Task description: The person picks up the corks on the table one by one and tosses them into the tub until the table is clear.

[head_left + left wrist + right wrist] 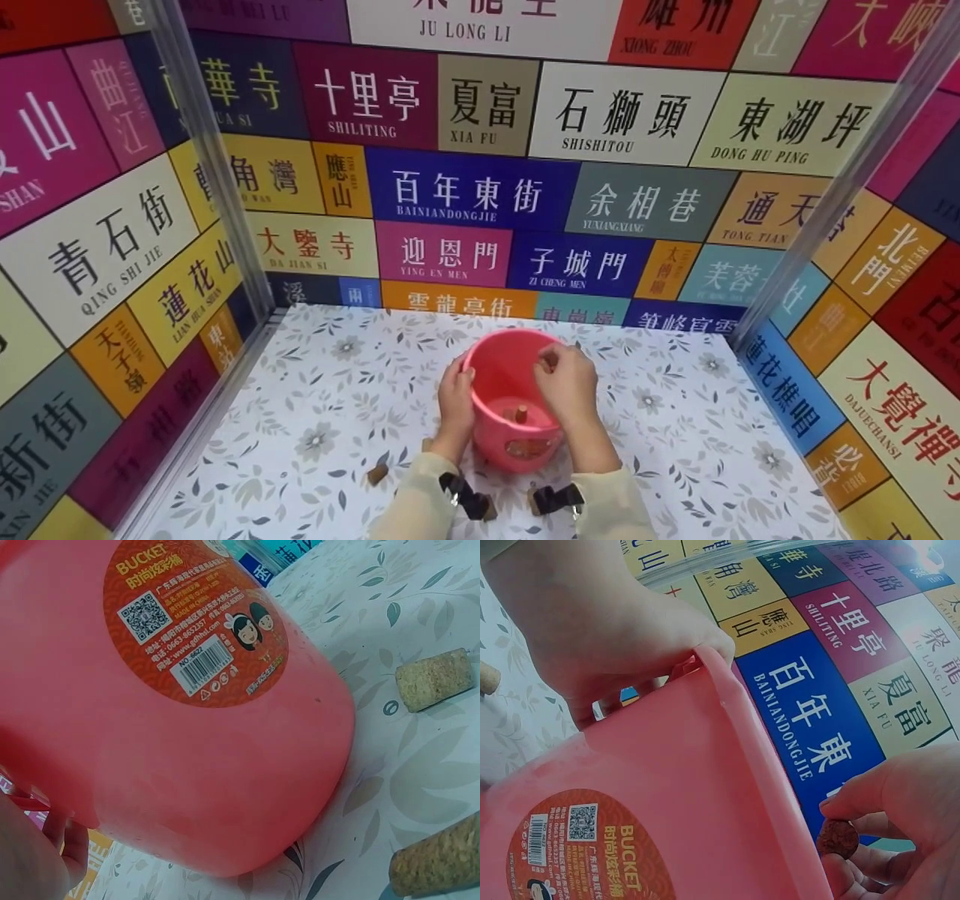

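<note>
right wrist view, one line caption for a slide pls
Left hand grips a pink bucket at the rim; right hand pinches a cork.

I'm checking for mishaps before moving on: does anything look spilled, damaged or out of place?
Nothing looks clearly damaged. Loose corks lie scattered on the tabletop outside the pink bucket, which looks slightly untidy, but whether they spilled or were placed there I can't tell. The right hand pinches another cork.

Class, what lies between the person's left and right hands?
The open mouth of the pink bucket lies between the left hand and right hand; the head view shows it.
</note>
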Demonstrator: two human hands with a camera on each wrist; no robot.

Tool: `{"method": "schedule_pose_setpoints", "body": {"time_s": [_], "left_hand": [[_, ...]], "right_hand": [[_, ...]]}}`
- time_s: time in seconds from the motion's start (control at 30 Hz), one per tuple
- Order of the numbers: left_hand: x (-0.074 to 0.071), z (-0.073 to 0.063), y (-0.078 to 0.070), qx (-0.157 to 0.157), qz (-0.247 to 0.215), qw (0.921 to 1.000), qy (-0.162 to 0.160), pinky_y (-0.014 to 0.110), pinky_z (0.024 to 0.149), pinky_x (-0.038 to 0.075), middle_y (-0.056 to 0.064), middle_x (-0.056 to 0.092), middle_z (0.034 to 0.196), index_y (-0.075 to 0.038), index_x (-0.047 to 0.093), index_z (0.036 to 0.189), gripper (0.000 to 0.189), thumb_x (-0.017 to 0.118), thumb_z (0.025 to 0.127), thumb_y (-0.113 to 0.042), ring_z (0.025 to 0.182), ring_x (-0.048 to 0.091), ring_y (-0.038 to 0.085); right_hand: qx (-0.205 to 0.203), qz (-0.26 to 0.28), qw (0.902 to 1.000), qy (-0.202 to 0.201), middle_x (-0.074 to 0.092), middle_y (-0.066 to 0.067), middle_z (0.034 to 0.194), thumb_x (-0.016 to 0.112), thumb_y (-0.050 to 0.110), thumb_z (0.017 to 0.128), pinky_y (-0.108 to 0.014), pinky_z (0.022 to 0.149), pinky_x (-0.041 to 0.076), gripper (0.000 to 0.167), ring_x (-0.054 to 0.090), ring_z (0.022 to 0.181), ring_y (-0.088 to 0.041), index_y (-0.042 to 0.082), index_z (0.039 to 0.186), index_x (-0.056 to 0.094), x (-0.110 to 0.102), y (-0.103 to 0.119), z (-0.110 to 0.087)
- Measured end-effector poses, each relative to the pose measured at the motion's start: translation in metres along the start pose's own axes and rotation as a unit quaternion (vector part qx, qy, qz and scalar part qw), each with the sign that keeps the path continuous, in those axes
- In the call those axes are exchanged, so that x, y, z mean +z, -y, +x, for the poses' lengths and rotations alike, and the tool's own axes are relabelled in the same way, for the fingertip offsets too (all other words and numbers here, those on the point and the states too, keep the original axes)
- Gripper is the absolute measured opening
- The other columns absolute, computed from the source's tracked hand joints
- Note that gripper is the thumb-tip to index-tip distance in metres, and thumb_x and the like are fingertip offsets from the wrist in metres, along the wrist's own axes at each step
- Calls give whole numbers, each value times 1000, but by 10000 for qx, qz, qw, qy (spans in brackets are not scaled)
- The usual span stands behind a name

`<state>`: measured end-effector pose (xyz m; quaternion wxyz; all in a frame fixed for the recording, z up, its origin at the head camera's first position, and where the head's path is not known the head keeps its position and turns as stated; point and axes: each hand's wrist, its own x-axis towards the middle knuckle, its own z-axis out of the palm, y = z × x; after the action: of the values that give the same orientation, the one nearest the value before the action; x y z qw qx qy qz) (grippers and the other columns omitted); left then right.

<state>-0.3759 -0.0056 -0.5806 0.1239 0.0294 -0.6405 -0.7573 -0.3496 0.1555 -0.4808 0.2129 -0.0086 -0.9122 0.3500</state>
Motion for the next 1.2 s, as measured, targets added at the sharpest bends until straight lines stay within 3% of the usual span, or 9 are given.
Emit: {"method": "schedule_pose_setpoints", "body": {"time_s": [0.27,0.87,1.1,1.2], "left_hand": [[4,0,3,10,-33,10000,-30,53,120,47,17,61,152,-4,59,149,46,45,107,-16,142,58,36],[3,-1,2,-121,7,9999,-12,49,122,46,13,62,153,-8,60,149,46,44,107,-18,143,57,31],[2,0,3,224,65,9996,-128,52,120,47,20,64,149,0,61,146,44,45,106,-11,140,59,37],[1,1,2,196,44,9997,-128,51,121,46,20,64,149,0,61,146,45,45,106,-11,140,59,37]], "right_hand": [[-115,-20,9999,-23,74,-13,88,73,6,88,-49,87,60,9,69,89,-30,3,95,78,-1,-3,0],[34,-106,9999,4,73,-18,100,76,6,88,-51,91,60,17,71,99,-35,3,104,79,-11,-11,-6],[45,-208,9998,-28,72,-17,97,76,6,88,-51,86,60,16,70,94,-34,4,104,78,-16,-14,-12],[114,-179,9998,-20,73,-18,99,76,6,89,-51,87,60,17,70,96,-34,3,105,78,-20,-15,-13]]}}
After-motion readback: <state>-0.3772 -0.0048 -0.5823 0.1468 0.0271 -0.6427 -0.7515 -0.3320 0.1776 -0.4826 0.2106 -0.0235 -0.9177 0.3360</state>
